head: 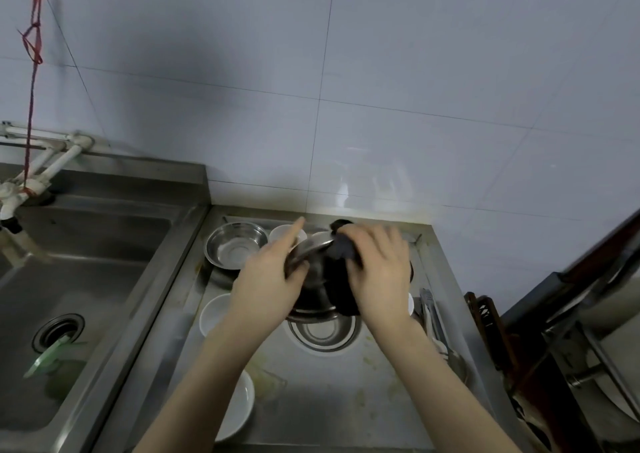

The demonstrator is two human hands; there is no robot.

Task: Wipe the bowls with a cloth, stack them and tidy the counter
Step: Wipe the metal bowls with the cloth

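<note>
My left hand point(268, 276) grips a tilted steel bowl point(311, 279) by its left rim, index finger stretched out past the edge. My right hand point(379, 272) holds a dark cloth point(341, 252) pressed against the bowl's right side. Both hover over the steel counter point(329, 383). Beneath them lies another steel bowl point(323, 331). A larger steel bowl point(235, 248) stands at the back left with a small white bowl point(284, 233) beside it. White bowls sit at the left point(213, 314) and at the front point(237, 407), partly behind my left forearm.
A deep steel sink point(69, 279) with a drain and white tap pipes lies to the left. Utensils point(433, 317) lie along the counter's right edge. A dark rack with plates point(571, 366) stands at the far right. Tiled wall rises behind.
</note>
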